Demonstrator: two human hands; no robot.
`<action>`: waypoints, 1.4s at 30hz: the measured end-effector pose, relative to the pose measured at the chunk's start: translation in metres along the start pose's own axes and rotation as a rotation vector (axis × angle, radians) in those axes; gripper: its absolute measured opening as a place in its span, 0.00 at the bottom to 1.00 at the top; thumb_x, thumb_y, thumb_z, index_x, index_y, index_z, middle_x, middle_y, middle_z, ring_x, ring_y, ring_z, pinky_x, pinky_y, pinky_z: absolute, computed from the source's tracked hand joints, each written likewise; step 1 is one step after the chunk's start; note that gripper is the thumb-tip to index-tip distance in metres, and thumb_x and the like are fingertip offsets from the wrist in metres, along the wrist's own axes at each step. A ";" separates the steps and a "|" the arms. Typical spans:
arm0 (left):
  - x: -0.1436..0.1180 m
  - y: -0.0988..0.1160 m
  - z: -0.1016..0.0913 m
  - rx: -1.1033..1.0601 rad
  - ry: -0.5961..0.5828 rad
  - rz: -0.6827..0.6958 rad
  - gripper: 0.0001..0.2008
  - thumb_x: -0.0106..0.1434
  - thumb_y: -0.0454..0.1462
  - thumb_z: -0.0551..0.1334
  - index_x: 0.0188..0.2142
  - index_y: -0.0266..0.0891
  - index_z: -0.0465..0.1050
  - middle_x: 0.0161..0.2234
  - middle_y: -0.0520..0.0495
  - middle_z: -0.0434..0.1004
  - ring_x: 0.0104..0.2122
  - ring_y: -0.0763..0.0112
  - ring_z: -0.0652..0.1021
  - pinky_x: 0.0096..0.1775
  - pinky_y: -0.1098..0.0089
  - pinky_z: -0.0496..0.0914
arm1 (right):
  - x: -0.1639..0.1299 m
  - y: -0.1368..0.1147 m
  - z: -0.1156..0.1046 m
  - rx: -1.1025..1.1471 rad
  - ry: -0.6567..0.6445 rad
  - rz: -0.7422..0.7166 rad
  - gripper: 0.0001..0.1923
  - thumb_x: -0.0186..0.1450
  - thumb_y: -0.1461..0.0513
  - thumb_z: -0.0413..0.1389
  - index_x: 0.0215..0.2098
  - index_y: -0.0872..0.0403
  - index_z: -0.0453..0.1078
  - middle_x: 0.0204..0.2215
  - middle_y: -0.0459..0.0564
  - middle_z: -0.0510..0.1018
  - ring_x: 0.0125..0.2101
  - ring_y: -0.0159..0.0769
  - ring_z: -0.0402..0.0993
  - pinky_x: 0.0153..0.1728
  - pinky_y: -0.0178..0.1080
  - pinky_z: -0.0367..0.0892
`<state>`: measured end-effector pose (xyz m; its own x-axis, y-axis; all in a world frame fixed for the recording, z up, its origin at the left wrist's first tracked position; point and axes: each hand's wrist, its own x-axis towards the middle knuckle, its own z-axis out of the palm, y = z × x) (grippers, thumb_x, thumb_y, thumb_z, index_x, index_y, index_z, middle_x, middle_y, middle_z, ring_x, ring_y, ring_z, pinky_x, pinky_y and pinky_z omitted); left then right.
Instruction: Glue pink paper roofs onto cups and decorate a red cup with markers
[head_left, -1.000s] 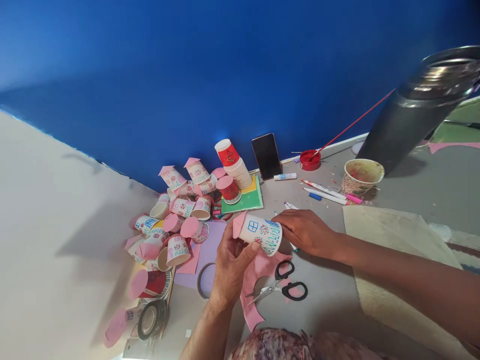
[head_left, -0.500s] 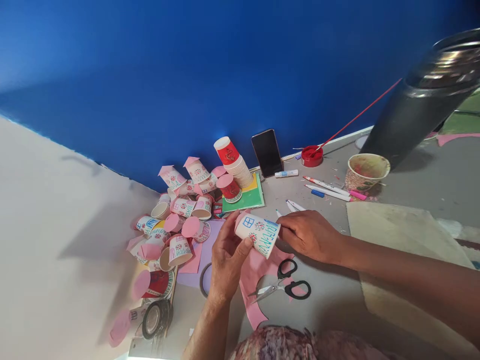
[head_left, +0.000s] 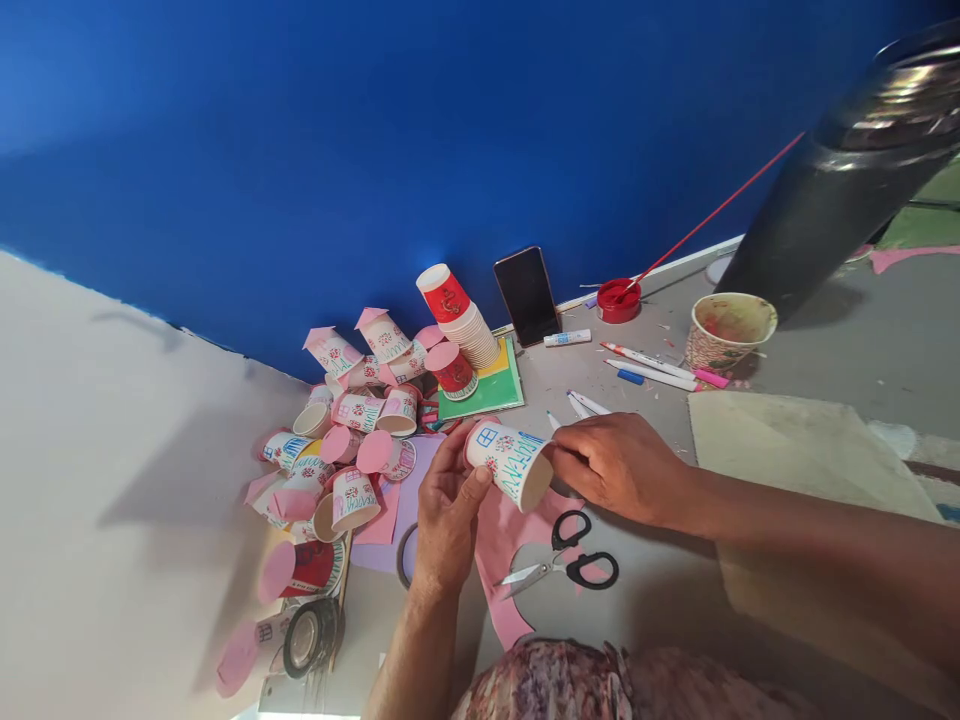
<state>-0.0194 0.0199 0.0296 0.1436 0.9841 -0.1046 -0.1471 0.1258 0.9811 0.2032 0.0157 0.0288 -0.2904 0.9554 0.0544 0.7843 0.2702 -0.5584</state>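
Pink paper (head_left: 504, 545) lies on bench (head_left: 660, 600) just under both hands, scissors (head_left: 564, 566) on it, blades parted, near right wrist. Left hand (head_left: 444, 520): fingers pinch cup (head_left: 507, 462) at its closed end, thumb on wall; cup held on its side, above bench. Right hand (head_left: 615, 466): fingers curled at cup's open rim, touching it; what they pinch hidden. Step, by look: fitting or checking decorated cup. Next move calls for steady grip, rim uncrushed. Beyond left fingers: pile of finished cups (head_left: 352, 440). Farther: phone (head_left: 527, 296), paint lid (head_left: 619, 300).
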 end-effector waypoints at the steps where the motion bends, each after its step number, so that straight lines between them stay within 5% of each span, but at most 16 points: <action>1: 0.000 0.000 0.000 -0.004 -0.008 -0.005 0.27 0.62 0.44 0.76 0.59 0.45 0.79 0.61 0.40 0.81 0.63 0.52 0.78 0.65 0.56 0.70 | 0.000 0.000 0.000 -0.009 0.009 0.001 0.19 0.73 0.61 0.49 0.26 0.52 0.74 0.27 0.51 0.84 0.29 0.38 0.77 0.31 0.42 0.49; 16: 0.002 -0.002 0.000 0.014 -0.033 -0.016 0.27 0.60 0.48 0.76 0.57 0.43 0.81 0.60 0.40 0.82 0.63 0.48 0.78 0.66 0.53 0.69 | -0.002 -0.007 -0.007 -0.068 0.017 0.030 0.20 0.72 0.60 0.49 0.23 0.54 0.71 0.22 0.50 0.79 0.23 0.32 0.63 0.30 0.42 0.42; 42: 0.000 -0.006 -0.002 0.027 -0.011 0.012 0.26 0.61 0.46 0.76 0.58 0.46 0.80 0.61 0.41 0.81 0.64 0.49 0.77 0.67 0.52 0.68 | 0.000 -0.010 -0.009 -0.156 -0.017 0.025 0.19 0.73 0.62 0.52 0.26 0.55 0.77 0.26 0.52 0.84 0.25 0.34 0.73 0.29 0.42 0.42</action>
<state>-0.0206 0.0197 0.0231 0.1532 0.9840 -0.0907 -0.1220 0.1099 0.9864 0.1999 0.0138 0.0417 -0.2785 0.9601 0.0272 0.8665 0.2634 -0.4240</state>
